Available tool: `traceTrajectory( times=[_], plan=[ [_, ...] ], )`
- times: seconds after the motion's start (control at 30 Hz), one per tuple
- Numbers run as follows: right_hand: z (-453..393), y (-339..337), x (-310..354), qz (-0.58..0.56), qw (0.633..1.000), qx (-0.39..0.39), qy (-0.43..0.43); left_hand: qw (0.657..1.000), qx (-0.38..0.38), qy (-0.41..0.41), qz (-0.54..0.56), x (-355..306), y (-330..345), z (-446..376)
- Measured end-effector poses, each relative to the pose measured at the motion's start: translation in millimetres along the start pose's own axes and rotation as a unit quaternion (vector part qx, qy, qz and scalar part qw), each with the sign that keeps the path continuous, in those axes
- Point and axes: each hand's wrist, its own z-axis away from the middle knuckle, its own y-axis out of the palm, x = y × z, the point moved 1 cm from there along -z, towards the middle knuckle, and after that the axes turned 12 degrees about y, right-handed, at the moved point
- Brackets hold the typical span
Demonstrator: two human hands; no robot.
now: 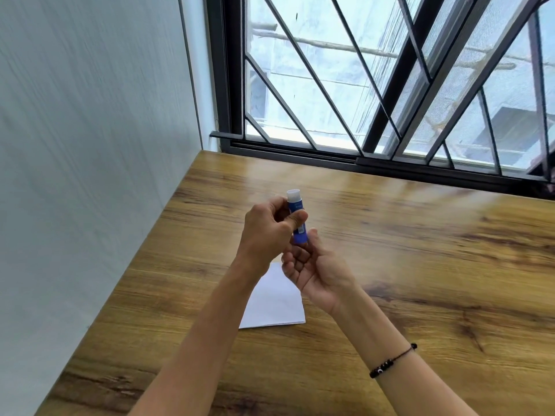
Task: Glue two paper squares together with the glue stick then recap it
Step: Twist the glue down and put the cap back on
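A blue glue stick (pixel 297 219) with a white top end is held upright above the wooden table (pixel 405 265). My left hand (pixel 270 229) grips its barrel from the left, thumb across the front. My right hand (pixel 312 268) is below it, its fingers touching the blue bottom end. White paper squares (pixel 274 304) lie stacked flat on the table under my wrists, partly hidden by them. Whether the white end is a cap or bare glue I cannot tell.
A pale wall runs along the table's left edge. A dark-framed window with diagonal bars (pixel 375 85) stands along the far edge. Bare wood stretches to the right of my hands. A beaded bracelet (pixel 387 363) is on my right wrist.
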Motion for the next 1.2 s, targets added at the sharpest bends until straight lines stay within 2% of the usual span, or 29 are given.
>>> traceTrajectory(
  times=[0.1, 0.33, 0.57, 0.8, 1.03, 1.2],
  plan=[
    [0.8, 0.4, 1.6, 0.006, 1.0, 0.005, -0.005, 1.0, 0.003, 0.002, 0.0, 0.3, -0.4, -0.2],
    [0.1, 1.8, -0.8, -0.018, 0.997, 0.01, -0.076, 1.0, -0.001, -0.005, -0.001, 0.1, 0.3, -1.0],
    [1.8, 6.5, -4.1, -0.052, 0.999, 0.003, 0.007, 1.0, -0.002, 0.002, -0.005, -0.6, -1.7, 0.1],
    [-0.5, 9.4, 1.4, -0.039, 0.998, -0.007, -0.047, 1.0, 0.002, 0.001, -0.008, 0.1, -3.0, -1.0],
    [2.7, 9.8, 0.8, -0.044, 0.999, 0.01, 0.015, 1.0, 0.002, 0.0, -0.009, 0.5, -2.3, -1.2],
    [0.4, 11.1, 2.9, -0.038, 0.999, 0.004, -0.016, 1.0, 0.007, 0.004, -0.021, -1.6, -1.5, -1.2]
  ],
)
